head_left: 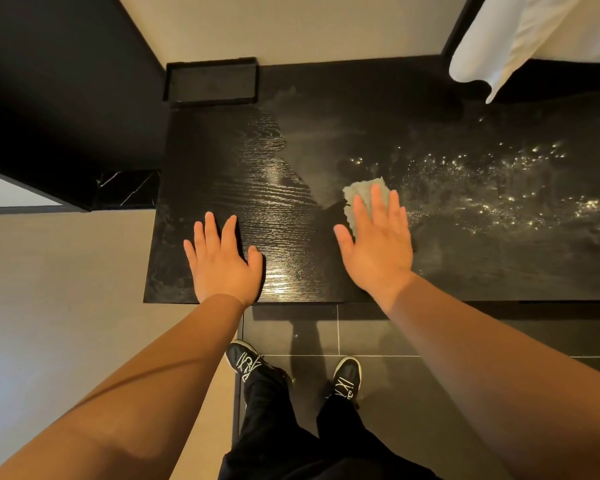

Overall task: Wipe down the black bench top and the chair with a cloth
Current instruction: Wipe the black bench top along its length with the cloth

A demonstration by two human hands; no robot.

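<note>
The black wood-grain bench top (222, 161) fills the middle of the view. Its left part looks glossy and wet, while spray droplets glisten on the right part. A pale grey-green cloth (355, 195) lies flat on the bench, mostly under my right hand (378, 240), whose straight fingers press down on it. My left hand (222, 261) rests flat with spread fingers on the bench near its front left edge. No chair is in view.
A shallow black tray (212, 81) sits at the bench's back left corner against the beige wall. White bedding (520, 39) hangs over the back right. A black cabinet (59, 98) stands to the left. My feet in dark sneakers (347, 375) stand on grey floor tiles.
</note>
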